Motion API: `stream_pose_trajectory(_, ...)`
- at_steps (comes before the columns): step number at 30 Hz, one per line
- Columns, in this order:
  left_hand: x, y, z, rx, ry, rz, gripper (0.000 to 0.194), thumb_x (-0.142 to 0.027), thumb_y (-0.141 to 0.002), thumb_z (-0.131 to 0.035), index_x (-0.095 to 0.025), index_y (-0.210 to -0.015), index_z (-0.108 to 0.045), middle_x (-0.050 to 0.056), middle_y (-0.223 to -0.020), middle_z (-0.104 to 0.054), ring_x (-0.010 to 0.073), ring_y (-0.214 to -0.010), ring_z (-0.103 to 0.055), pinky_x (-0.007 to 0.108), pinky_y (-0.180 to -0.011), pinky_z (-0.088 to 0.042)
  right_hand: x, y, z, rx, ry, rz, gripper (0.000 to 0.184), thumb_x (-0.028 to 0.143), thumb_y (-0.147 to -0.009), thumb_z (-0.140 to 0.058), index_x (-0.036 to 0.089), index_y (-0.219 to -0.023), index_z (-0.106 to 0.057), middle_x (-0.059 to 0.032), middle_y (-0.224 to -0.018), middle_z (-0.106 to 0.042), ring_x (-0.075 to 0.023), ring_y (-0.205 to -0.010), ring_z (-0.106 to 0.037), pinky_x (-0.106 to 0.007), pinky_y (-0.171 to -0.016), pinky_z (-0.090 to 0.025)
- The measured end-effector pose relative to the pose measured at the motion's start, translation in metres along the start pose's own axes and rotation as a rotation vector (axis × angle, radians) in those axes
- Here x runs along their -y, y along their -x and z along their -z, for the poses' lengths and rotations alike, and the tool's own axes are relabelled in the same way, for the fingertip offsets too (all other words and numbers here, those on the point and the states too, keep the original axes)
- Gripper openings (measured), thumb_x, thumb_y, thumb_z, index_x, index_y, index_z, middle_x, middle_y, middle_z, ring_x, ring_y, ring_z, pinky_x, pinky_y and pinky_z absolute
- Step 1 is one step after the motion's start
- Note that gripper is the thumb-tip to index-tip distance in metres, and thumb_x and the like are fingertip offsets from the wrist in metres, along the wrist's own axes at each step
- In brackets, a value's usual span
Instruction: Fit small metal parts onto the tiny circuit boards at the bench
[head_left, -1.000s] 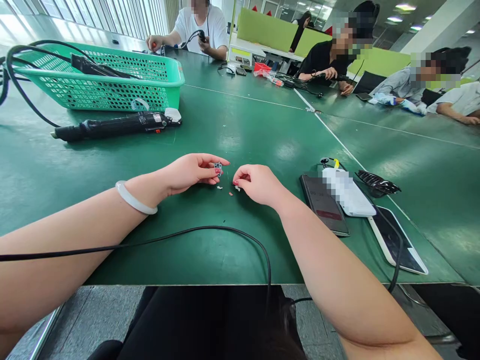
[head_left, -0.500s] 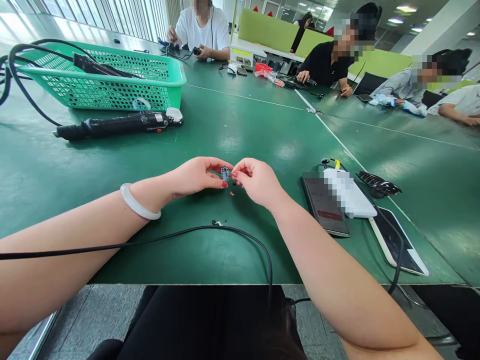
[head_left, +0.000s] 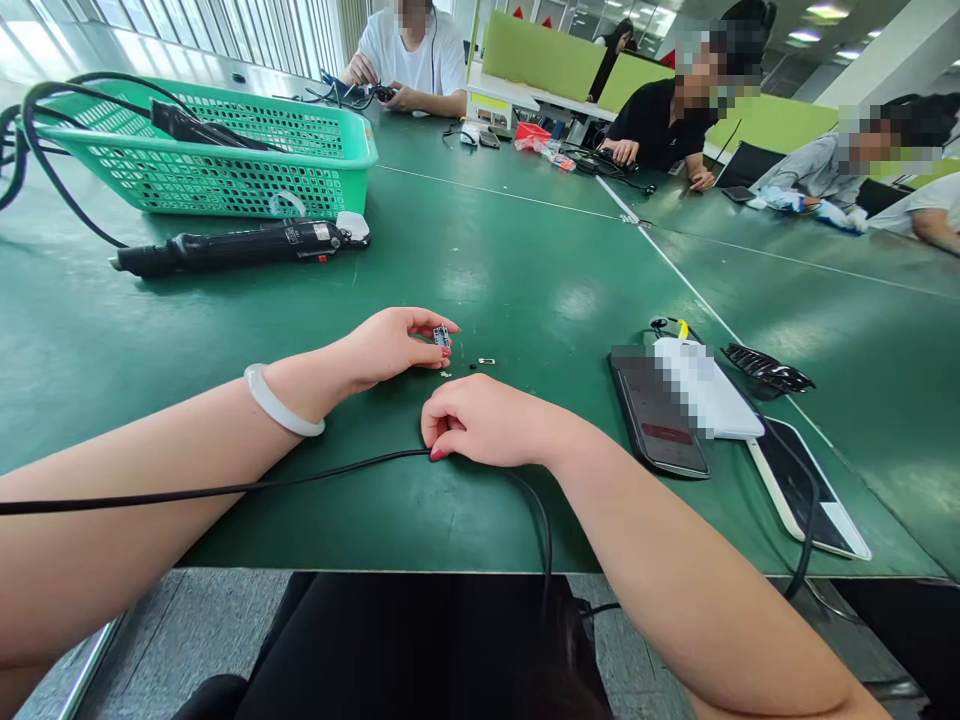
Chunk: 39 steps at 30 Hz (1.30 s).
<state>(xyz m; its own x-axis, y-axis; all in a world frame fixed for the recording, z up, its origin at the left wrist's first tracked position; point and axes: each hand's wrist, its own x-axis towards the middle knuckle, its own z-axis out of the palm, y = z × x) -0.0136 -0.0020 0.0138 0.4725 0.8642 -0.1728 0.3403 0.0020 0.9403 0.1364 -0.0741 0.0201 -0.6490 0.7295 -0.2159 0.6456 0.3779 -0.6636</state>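
Note:
My left hand (head_left: 397, 338), with a white bangle at the wrist, pinches a small grey rectangular part (head_left: 442, 337) just above the table. Its thumb and fingers are closed on the part's sides. Nearer to me, my right hand (head_left: 480, 420) rests low with thumb and finger pressed together at the black cable (head_left: 337, 470); whatever they grip is hidden. Beyond the right hand lie a small flat metal-looking piece (head_left: 487, 361) and a tiny black bit (head_left: 473, 367). A tiny pale bit (head_left: 446, 374) lies under the left fingertips.
A green basket (head_left: 247, 180) and a black electric screwdriver (head_left: 240, 247) are at the left. Phones (head_left: 660, 420) and a white device (head_left: 701, 390) with a cable lie at the right. The green table's front edge (head_left: 360, 572) is close; people sit across from me.
My right hand came up to the grey part, then dropped toward me to the cable, where small bits were lying. A flat piece now lies beyond it. My left hand kept the part.

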Motion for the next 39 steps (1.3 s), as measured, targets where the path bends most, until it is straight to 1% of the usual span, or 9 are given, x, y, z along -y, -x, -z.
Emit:
stream_pose_trajectory(3, 0.001, -0.001, 0.001, 0.016, -0.001, -0.02, 0.045, -0.016, -0.064, -0.07, -0.015, -0.109, -0.065, 0.005, -0.094, -0.068, 0.0157, -0.083, -0.064, 0.033, -0.087, -0.05, -0.005, 0.002, 0.003, -0.104, -0.073, 0.036, 0.007, 0.015, -0.075, -0.062, 0.018, -0.069, -0.063, 0.0022, -0.072, -0.064, -0.0093, -0.065, -0.055, -0.024, -0.058, -0.042)
stream_pose_trajectory(6, 0.003, -0.001, 0.001, 0.096, 0.029, -0.072, 0.045, -0.017, -0.062, -0.072, -0.015, -0.106, -0.066, 0.005, -0.095, -0.07, 0.0175, -0.085, -0.065, 0.035, -0.088, -0.049, -0.015, 0.001, 0.008, -0.419, -0.317, 0.057, 0.005, 0.02, -0.078, -0.059, 0.018, -0.076, -0.063, 0.0018, -0.07, -0.063, -0.0096, -0.063, -0.058, -0.026, -0.062, -0.048)
stream_pose_trajectory(9, 0.004, -0.001, 0.001, 0.194, 0.116, -0.109, 0.041, -0.017, -0.062, -0.073, -0.014, -0.102, -0.066, 0.007, -0.099, -0.071, 0.0187, -0.089, -0.066, 0.037, -0.092, -0.047, -0.028, -0.003, 0.014, -0.714, -0.593, 0.054, 0.011, 0.024, -0.077, -0.062, 0.017, -0.084, -0.064, -0.0017, -0.075, -0.067, -0.0121, -0.067, -0.062, -0.03, -0.068, -0.053)
stream_pose_trajectory(11, 0.004, -0.001, 0.0, 0.219, 0.173, -0.107, 0.041, -0.017, -0.063, -0.074, -0.013, -0.103, -0.066, 0.008, -0.102, -0.07, 0.0193, -0.091, -0.066, 0.039, -0.094, -0.047, -0.035, -0.006, 0.015, -0.793, -0.645, 0.02, 0.015, 0.026, -0.075, -0.064, 0.016, -0.086, -0.066, -0.003, -0.078, -0.068, -0.0127, -0.068, -0.063, -0.03, -0.067, -0.053)
stream_pose_trajectory(14, 0.004, -0.001, 0.0, 0.219, 0.215, -0.102, 0.042, -0.018, -0.065, -0.073, -0.014, -0.106, -0.066, 0.008, -0.102, -0.07, 0.0182, -0.09, -0.066, 0.039, -0.094, -0.048, -0.04, -0.011, 0.013, -0.881, -0.577, -0.068, 0.016, 0.027, -0.075, -0.064, 0.017, -0.087, -0.069, -0.0027, -0.078, -0.07, -0.0129, -0.07, -0.063, -0.029, -0.067, -0.053)
stream_pose_trajectory(19, 0.003, -0.001, 0.001, 0.181, 0.154, -0.136, 0.046, -0.022, -0.067, -0.073, -0.016, -0.112, -0.066, 0.006, -0.097, -0.071, 0.0166, -0.087, -0.066, 0.038, -0.092, -0.05, -0.041, -0.015, 0.007, -0.93, -0.533, -0.116, 0.016, 0.025, -0.076, -0.061, 0.018, -0.089, -0.069, -0.003, -0.082, -0.072, -0.0138, -0.078, -0.066, -0.03, -0.076, -0.053)
stream_pose_trajectory(26, 0.001, 0.001, 0.001, 0.131, 0.039, -0.161, 0.044, -0.028, -0.07, -0.072, -0.018, -0.113, -0.067, 0.005, -0.092, -0.073, 0.0166, -0.083, -0.066, 0.036, -0.088, -0.051, -0.039, -0.017, 0.004, -0.955, -0.527, -0.136, 0.017, 0.028, -0.076, -0.063, 0.018, -0.089, -0.069, -0.003, -0.08, -0.072, -0.0133, -0.073, -0.065, -0.03, -0.073, -0.052)
stream_pose_trajectory(32, 0.0, 0.002, 0.0, 0.119, 0.11, -0.115, 0.042, -0.031, -0.074, -0.069, -0.018, -0.114, -0.067, 0.004, -0.089, -0.073, 0.0137, -0.079, -0.066, 0.035, -0.089, -0.051, -0.029, -0.014, 0.002, -0.995, -0.386, -0.121, 0.014, 0.03, -0.077, -0.062, 0.019, -0.082, -0.07, -0.0019, -0.078, -0.072, -0.0139, -0.071, -0.065, -0.03, -0.072, -0.052)
stream_pose_trajectory(39, -0.004, 0.004, 0.0, 0.093, 0.149, -0.087, 0.047, -0.031, -0.072, -0.071, -0.015, -0.116, -0.066, 0.007, -0.098, -0.072, 0.0145, -0.08, -0.066, 0.036, -0.088, -0.052, -0.032, -0.014, 0.005, -0.976, -0.404, -0.122, 0.011, 0.024, -0.076, -0.063, 0.02, -0.082, -0.072, -0.0019, -0.082, -0.072, -0.014, -0.074, -0.065, -0.031, -0.076, -0.051)
